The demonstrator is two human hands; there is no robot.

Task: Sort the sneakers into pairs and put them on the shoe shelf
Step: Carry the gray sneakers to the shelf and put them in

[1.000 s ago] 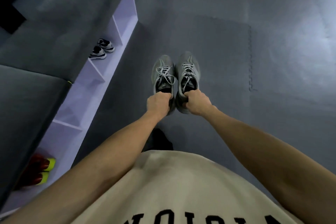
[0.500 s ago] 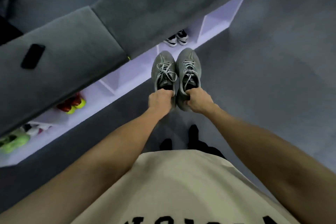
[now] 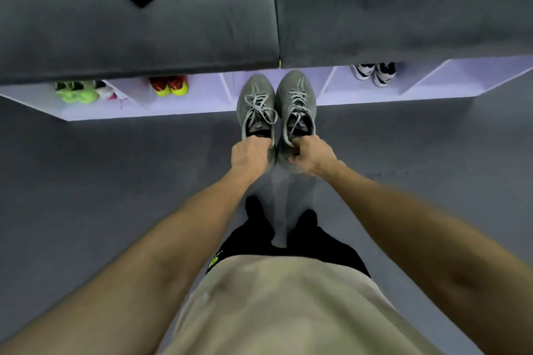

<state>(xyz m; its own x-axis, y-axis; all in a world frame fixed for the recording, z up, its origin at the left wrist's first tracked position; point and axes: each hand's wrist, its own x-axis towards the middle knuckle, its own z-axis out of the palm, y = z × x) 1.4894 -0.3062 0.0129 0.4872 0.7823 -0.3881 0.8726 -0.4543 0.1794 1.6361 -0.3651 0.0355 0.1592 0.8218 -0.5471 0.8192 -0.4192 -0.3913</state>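
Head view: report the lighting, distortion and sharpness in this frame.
Head view: dim, cool light on the dark floor, the white shoe shelf brightest; wide-angle lens bows the shelf's front edge and swells the forearms; the grey sneakers, gripped at the heels by the left hand and right hand, are sharp; the shirt near the camera is soft.

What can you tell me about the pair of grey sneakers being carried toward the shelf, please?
The grey sneakers are a matched pair of low-top runners, seemingly mesh or knit, with pale grey laces, loosely tied, and dark linings. They are held side by side in the air, toes pointing at the white shoe shelf, in front of an open compartment. The left hand grips the heel of the left shoe and the right hand grips the heel of the right one. The two shoes look close or touching along their inner sides.
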